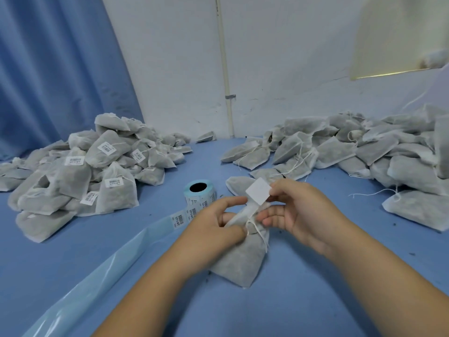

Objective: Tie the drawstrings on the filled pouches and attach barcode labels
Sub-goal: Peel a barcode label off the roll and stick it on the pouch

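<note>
Pouch (240, 261) waits for its sticker

It lies on the blue tabletop (303, 300) in the lower middle of the frame. Its long side runs from the bottom of the frame up to the hands, with the neck at the top. The left hand (213, 224) holds the neck, fingers curled round it, and the drawstring (257, 229) hangs there, looking tied. The right hand (294, 210) is a little higher and to the right. It pinches a white label (258, 190) between thumb and finger. The label is right above the neck, so the fat grey part is below it. I think the right hand must bring the label down there. A roll of labels (199, 190) stands just behind.
</note>
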Motion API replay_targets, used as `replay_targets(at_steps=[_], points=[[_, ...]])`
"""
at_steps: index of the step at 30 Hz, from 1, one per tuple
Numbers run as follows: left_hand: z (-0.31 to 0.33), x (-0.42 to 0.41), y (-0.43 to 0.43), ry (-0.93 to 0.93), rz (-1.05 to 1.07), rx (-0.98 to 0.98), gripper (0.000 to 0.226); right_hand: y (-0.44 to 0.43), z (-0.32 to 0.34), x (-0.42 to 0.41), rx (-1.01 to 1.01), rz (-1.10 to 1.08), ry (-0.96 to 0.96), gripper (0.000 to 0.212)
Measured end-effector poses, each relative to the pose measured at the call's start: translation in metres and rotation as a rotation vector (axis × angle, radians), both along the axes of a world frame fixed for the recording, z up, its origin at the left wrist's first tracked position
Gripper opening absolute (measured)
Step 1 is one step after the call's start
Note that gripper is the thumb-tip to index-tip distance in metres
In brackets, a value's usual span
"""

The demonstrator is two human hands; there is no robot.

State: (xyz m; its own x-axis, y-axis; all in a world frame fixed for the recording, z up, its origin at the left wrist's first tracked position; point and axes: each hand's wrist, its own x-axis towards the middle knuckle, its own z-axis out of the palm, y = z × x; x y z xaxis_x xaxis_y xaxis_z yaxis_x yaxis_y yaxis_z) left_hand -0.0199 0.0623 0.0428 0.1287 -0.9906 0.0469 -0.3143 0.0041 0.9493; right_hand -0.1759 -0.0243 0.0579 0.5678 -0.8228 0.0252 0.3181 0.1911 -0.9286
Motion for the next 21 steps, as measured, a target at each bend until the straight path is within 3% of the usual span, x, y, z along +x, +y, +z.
replay_targets(at_steps=[5,13,16,21], points=[[0.0025,-0.0011,0.0037,-0.071,0.001,0.098,0.017,-0.0044,0.0008,-0.0033,0.135,-0.005,-0.056,0.020],[0.0045,-0.0029,0.0039,-0.121,0.013,0.156,0.021,-0.0049,-0.0028,-0.0008,0.174,0.001,-0.044,0.013],[0.0032,-0.0050,0.0046,-0.099,0.001,0.155,0.036,-0.0063,-0.0026,-0.0019,0.193,0.003,-0.038,0.012],[0.0010,-0.0064,0.0064,-0.104,-0.065,0.082,0.029,-0.0075,0.0014,-0.0052,0.298,0.072,-0.068,0.014]])
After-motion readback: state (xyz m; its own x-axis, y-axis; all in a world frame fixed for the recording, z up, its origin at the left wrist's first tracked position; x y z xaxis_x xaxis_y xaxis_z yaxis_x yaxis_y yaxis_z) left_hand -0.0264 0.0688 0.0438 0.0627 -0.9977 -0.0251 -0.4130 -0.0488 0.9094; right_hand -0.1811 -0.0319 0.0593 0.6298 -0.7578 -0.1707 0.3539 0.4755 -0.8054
